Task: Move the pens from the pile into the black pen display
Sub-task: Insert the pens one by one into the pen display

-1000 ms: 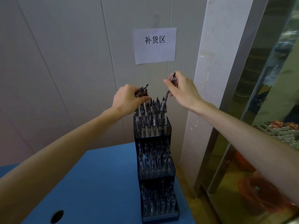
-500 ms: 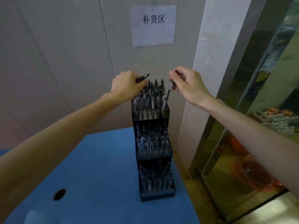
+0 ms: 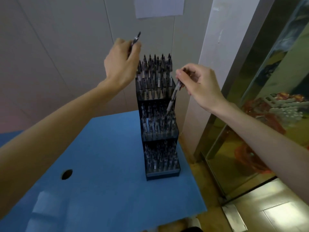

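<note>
Head view: black display (image 3: 158, 131) standing at the right edge of the blue desk (image 3: 107, 164), three tiers packed with pens. Left hand (image 3: 121, 64) gripping a pen (image 3: 135, 40), now raised above the top tier's left side, higher than a moment ago. Right hand (image 3: 199, 84) pinching a second pen (image 3: 173, 96), tilted, lowered from the top tier, tip down among the middle tier's pens. Paper sheet (image 3: 158, 7) on the wall, now partly cut off at top.
</note>
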The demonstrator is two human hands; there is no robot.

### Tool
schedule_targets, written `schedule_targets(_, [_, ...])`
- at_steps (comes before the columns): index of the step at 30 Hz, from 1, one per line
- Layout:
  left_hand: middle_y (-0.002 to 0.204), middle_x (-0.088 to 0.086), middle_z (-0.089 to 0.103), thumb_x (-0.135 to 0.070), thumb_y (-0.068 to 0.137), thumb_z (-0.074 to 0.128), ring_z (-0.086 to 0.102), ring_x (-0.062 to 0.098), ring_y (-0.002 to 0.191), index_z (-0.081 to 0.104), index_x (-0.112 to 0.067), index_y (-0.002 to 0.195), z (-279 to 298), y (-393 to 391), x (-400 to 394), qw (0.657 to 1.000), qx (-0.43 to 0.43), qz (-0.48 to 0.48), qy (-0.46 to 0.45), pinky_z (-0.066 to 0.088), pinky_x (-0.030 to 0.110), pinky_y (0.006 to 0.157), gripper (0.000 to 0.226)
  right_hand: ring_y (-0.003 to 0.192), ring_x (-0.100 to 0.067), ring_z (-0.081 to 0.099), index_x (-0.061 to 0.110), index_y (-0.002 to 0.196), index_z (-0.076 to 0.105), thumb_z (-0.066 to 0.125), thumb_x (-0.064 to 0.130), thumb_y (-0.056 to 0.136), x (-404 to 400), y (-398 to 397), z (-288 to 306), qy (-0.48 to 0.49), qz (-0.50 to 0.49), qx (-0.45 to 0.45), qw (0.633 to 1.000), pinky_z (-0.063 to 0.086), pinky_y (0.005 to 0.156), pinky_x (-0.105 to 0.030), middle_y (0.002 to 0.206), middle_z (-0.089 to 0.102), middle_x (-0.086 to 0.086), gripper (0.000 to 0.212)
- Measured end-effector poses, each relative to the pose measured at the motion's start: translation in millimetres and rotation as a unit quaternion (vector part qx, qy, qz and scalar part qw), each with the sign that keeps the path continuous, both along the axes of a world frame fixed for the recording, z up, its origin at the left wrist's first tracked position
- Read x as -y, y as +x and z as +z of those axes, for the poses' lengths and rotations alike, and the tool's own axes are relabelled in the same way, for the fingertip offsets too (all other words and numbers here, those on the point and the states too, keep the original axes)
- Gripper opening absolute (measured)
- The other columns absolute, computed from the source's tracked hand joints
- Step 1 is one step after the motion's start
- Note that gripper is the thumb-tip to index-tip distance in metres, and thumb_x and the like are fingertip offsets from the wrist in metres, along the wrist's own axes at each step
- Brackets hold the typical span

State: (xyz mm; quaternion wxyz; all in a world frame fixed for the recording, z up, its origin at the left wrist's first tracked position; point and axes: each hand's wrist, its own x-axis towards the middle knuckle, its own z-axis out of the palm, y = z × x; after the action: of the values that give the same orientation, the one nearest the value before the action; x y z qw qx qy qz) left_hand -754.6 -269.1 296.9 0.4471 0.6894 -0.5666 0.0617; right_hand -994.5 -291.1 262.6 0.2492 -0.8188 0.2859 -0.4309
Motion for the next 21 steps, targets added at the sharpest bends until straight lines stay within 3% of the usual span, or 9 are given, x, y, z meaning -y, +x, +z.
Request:
schedule_targets(2, [0.097, -0.007, 0.054, -0.041, 0.103, 0.037, 0.053, 0.005, 0.081, 0.071, -0.024, 0.107, -9.3, -1.5, -21.0, 0.995, -0.079, -0.029, -0.059, 0.043, 0.030, 0.076, 0.038, 0.060, -0.024, 0.055, 0.003, 0.096, 0.069, 0.055, 0.025, 0.105, -12.6, -6.3, -16.8, -0.007, -0.011, 0.015, 1.000, 0.044, 0.055, -0.044, 0.077, 0.066, -0.009, 0.028])
schedule_targets(5, [0.098, -0.007, 0.052, -0.030, 0.105, 0.040, 0.055, 0.012, 0.080, 0.067, -0.025, 0.123, -36.4, -9.7, -55.1, 0.970, -0.177, -0.084, -0.146, 0.049, 0.039, 0.077, 0.034, 0.065, -0.018, 0.059, 0.006, 0.098, 0.072, 0.058, 0.024, 0.104, -32.1, -10.2, -45.4, -0.033, -0.014, -0.005, 0.999, 0.047, 0.057, -0.036, 0.080, 0.067, -0.004, 0.024])
schedule_targets(8, [0.100, 0.005, 0.051, -0.024, 0.108, 0.039, 0.055, 0.028, 0.076, 0.062, -0.018, 0.124, -72.4, -19.8, -84.5, 0.976, -0.146, -0.108, -0.119, 0.052, 0.050, 0.074, 0.028, 0.070, -0.008, 0.060, 0.011, 0.101, 0.075, 0.062, 0.026, 0.102, -45.1, -13.2, -71.6, -0.055, -0.015, -0.034, 0.998, 0.048, 0.062, -0.025, 0.086, 0.069, 0.004, 0.020])
schedule_targets(11, [0.095, -0.003, 0.044, -0.021, 0.109, 0.040, 0.054, 0.025, 0.073, 0.050, -0.013, 0.145, -101.7, -29.5, -110.4, 0.975, -0.122, -0.155, -0.099, 0.055, 0.047, 0.069, 0.038, 0.070, -0.011, 0.061, 0.013, 0.102, 0.075, 0.061, 0.032, 0.102, -47.1, -21.8, -89.4, -0.040, -0.039, -0.038, 0.998, 0.051, 0.062, -0.035, 0.089, 0.070, 0.005, 0.024])
schedule_targets(14, [0.100, -0.003, 0.047, -0.018, 0.108, 0.047, 0.061, 0.021, 0.084, 0.045, -0.017, 0.150, -123.1, -36.0, -124.5, 0.971, -0.113, -0.191, -0.084, 0.059, 0.044, 0.070, 0.042, 0.071, -0.013, 0.062, 0.012, 0.103, 0.076, 0.061, 0.033, 0.101, -46.6, -31.9, -98.1, -0.024, -0.060, -0.032, 0.997, 0.053, 0.063, -0.041, 0.089, 0.071, 0.004, 0.026])
schedule_targets(18, [0.101, -0.001, 0.058, -0.009, 0.104, 0.055, 0.068, 0.022, 0.095, 0.046, -0.016, 0.150, -141.1, -45.8, -132.8, 0.964, -0.172, -0.196, -0.044, 0.060, 0.040, 0.080, 0.047, 0.068, -0.012, 0.062, 0.011, 0.105, 0.075, 0.063, 0.027, 0.101, -48.2, -40.9, -103.6, 0.005, -0.084, -0.012, 0.996, 0.052, 0.059, -0.038, 0.086, 0.069, 0.009, 0.020])
schedule_targets(21, [0.106, -0.010, 0.065, -0.013, 0.101, 0.062, 0.070, 0.020, 0.099, 0.052, -0.022, 0.144, -149.2, -50.9, -135.1, 0.963, -0.199, -0.180, -0.005, 0.059, 0.039, 0.085, 0.045, 0.068, -0.011, 0.063, 0.011, 0.106, 0.074, 0.064, 0.028, 0.100, -46.6, -41.9, -104.7, 0.028, -0.100, 0.002, 0.995, 0.053, 0.058, -0.037, 0.085, 0.069, 0.010, 0.020])
